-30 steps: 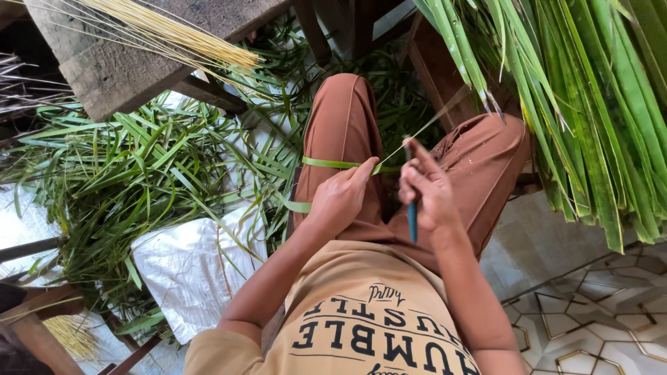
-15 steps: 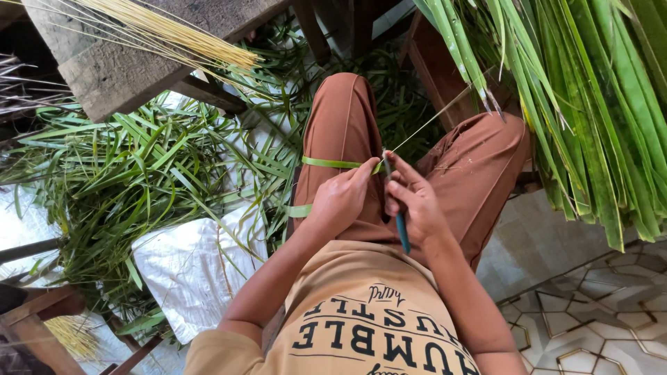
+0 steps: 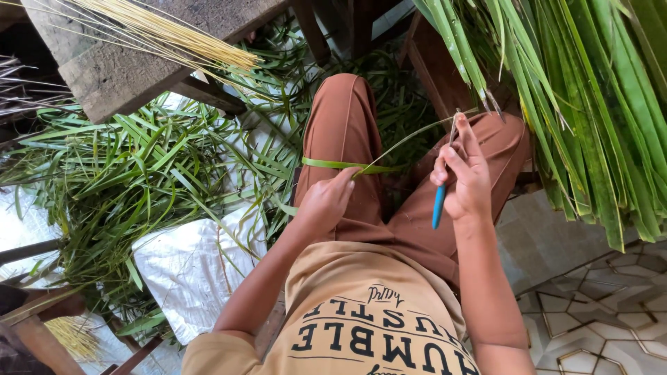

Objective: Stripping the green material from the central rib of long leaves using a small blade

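Leaf-strewn floor, left grip pinching leaf strip, right grip closed around blue-handled knife

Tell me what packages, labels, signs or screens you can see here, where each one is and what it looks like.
White woven sack: lies flat on the floor left of the person's knees, partly under green leaf strips; plain, crumpled, no print showing.
Printed shirt front: bottom centre, tan cloth with dark block lettering in rows.
No signs, screens or stuck-on labels show.
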